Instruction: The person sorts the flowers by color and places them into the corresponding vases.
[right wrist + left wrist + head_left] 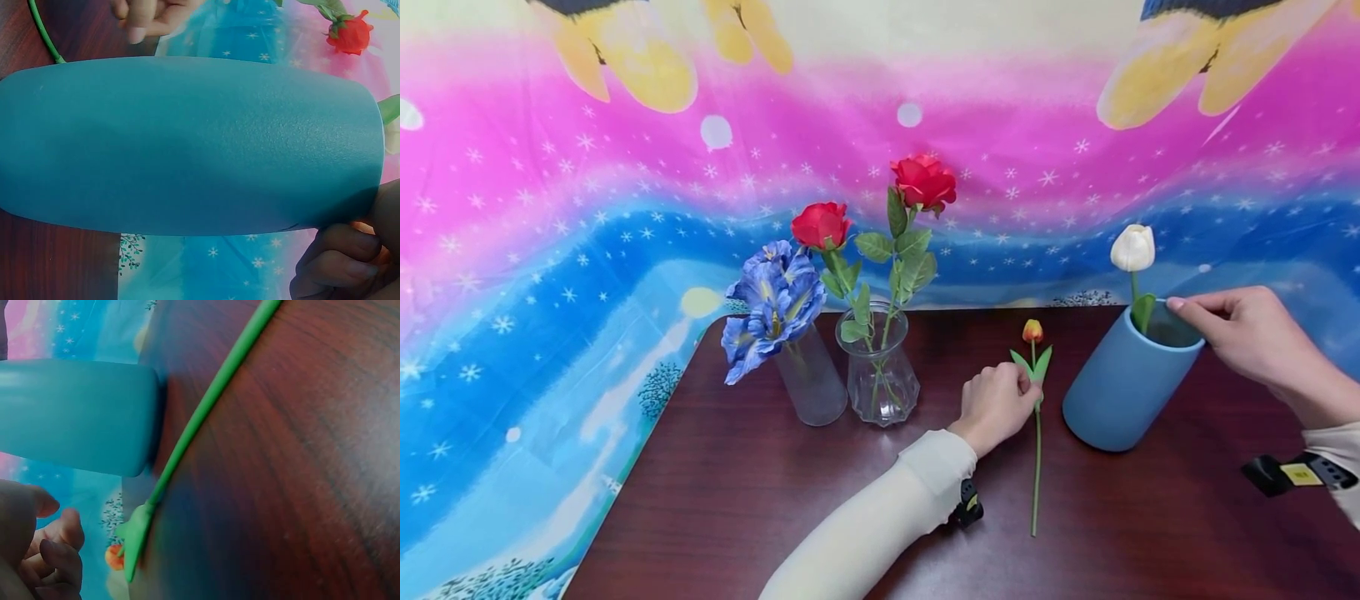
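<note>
An orange-yellow tulip (1037, 450) with green leaves lies on the table. My left hand (996, 406) hovers right by its leaves in the head view. In the left wrist view, the left hand's fingers (62, 544) are loosely bent, with a gap between thumb and fingertips and nothing held. To the right stands a blue vase (1127, 387) holding a white tulip (1132, 248). My right hand (1255, 337) pinches the vase's rim on its right side between thumb and fingers. The vase's wall fills much of the right wrist view, where the right hand (340, 262) shows at the rim.
Left of the tulip, a clear glass vase (883, 392) holds two red roses (923, 182). Beside it, a frosted vase (811, 379) contains blue irises (775, 300). A patterned cloth (625, 250) hangs behind the dark wooden table (722, 500).
</note>
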`<move>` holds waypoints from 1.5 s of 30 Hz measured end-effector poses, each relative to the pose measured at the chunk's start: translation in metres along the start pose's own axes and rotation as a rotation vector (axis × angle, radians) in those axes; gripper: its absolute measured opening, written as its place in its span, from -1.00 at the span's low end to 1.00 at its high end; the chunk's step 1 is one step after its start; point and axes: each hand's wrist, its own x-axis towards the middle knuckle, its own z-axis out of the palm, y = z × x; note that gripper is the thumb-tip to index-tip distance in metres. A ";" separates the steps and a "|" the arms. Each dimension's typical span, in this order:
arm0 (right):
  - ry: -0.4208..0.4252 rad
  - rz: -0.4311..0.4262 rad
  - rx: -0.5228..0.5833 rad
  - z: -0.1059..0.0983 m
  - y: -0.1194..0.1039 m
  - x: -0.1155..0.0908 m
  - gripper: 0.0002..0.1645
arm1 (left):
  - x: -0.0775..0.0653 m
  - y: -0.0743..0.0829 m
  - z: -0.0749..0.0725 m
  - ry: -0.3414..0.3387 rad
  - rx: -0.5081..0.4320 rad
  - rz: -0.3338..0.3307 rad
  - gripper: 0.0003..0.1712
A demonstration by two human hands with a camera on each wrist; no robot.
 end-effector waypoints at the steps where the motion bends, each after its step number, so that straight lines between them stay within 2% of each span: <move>1: -0.001 0.001 0.000 0.000 0.000 0.000 -0.37 | 0.000 0.000 0.002 -0.008 0.004 -0.007 -0.57; 13: 0.000 -0.004 0.003 0.000 0.000 0.000 -0.38 | -0.007 0.000 0.015 -0.092 0.034 -0.033 -0.49; 20: -0.005 0.006 -0.002 0.000 0.000 0.000 -0.36 | -0.010 0.005 0.024 -0.147 0.152 -0.048 -0.38; 25: 0.001 -0.003 -0.003 0.001 0.000 0.000 -0.37 | -0.009 0.007 0.030 -0.172 0.218 -0.090 -0.39; 29: 0.003 -0.004 -0.004 0.001 0.000 0.000 -0.37 | -0.007 0.008 0.032 -0.185 0.242 -0.121 -0.40; 35: -0.006 0.005 -0.008 0.001 0.000 0.000 -0.36 | -0.007 0.012 0.035 -0.240 0.254 -0.166 -0.38; 45: -0.019 0.019 -0.014 0.001 0.000 0.001 -0.33 | -0.005 0.016 0.034 -0.300 0.291 -0.150 -0.49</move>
